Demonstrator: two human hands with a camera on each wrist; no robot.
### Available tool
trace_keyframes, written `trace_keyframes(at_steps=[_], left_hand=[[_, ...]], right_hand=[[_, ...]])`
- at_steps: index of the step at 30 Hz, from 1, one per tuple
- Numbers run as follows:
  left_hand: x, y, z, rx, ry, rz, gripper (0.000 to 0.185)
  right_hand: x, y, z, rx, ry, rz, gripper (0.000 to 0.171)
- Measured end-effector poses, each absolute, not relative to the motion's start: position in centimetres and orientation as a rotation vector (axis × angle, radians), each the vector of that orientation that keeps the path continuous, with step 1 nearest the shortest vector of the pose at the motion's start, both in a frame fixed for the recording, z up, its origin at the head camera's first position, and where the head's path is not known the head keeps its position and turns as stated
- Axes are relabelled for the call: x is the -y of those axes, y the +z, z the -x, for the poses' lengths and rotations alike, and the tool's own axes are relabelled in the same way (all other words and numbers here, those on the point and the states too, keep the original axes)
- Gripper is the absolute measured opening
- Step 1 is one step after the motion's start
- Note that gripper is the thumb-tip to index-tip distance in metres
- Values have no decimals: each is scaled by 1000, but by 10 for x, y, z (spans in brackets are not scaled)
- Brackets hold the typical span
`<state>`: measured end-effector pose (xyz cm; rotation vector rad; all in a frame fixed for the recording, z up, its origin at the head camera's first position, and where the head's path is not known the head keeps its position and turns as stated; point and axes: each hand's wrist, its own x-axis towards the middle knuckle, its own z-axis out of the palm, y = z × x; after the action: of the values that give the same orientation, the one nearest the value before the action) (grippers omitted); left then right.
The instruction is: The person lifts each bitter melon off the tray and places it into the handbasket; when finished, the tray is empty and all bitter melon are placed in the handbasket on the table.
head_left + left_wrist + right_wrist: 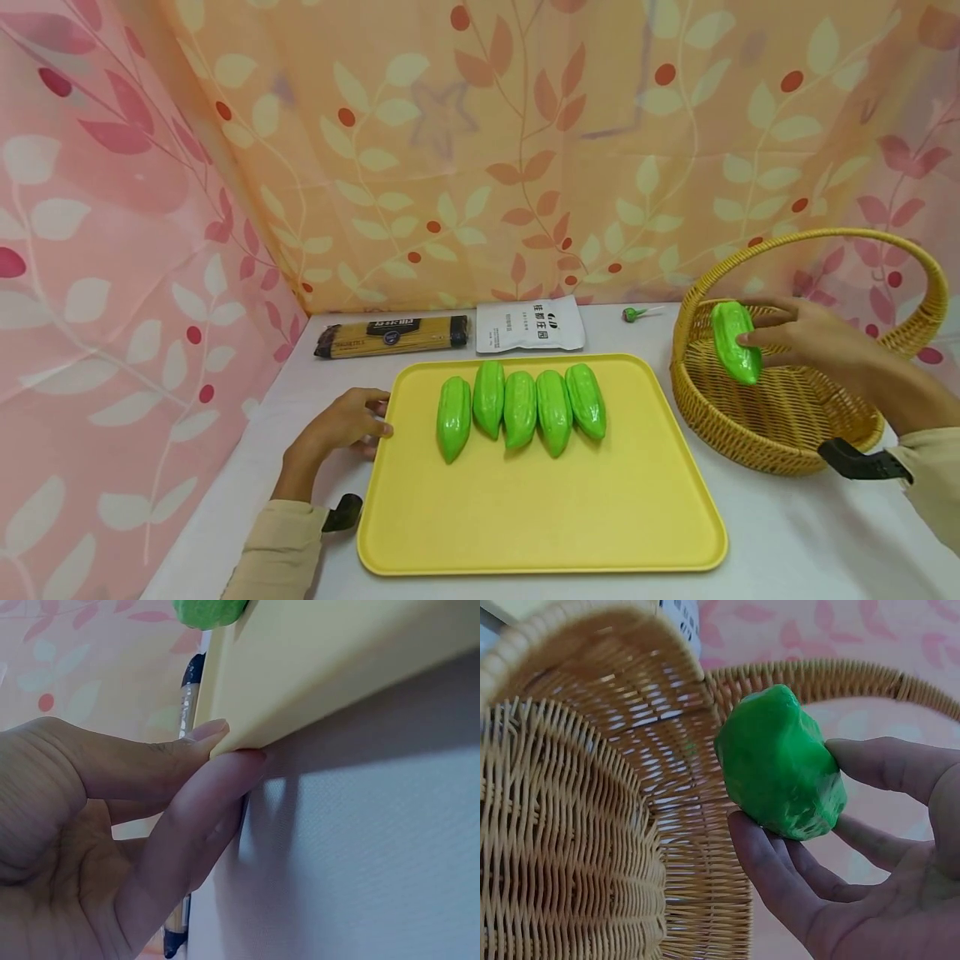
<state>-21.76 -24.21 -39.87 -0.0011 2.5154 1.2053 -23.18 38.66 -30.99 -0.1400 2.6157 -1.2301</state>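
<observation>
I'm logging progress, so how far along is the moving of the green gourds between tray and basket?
Five green gourds lie in a row on the yellow tray. The right hand grips a sixth gourd over the wicker basket. The left hand steadies the tray's edge.

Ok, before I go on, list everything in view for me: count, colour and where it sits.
green gourds on tray: 5, green, side by side in a row on the far half of the tray
held gourd: 1, green, over the basket, in the right hand
tray: 1, yellow, centre of the table
basket: 1, tan wicker with hoop handle, right of the tray
spaghetti pack: 1, dark and yellow, behind the tray, left
pouch: 1, white, behind the tray
lollipop: 1, green head, behind the basket's left side
table: 1, white
curtains: leaf print, orange behind, pink at the sides
left hand: pinches the tray's left edge
right hand: holds the gourd
</observation>
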Motion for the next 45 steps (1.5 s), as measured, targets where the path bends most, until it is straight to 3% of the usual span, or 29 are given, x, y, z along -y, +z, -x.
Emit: trace_keyframes(at_steps=[18, 45], left_hand=[[244, -403, 221, -2533, 1182, 8, 65], [245, -402, 217, -2521, 1226, -9, 64]], right_hand=[[-392, -345, 274, -2439, -1305, 124, 80], [-387, -360, 279, -2310, -1269, 60, 85]])
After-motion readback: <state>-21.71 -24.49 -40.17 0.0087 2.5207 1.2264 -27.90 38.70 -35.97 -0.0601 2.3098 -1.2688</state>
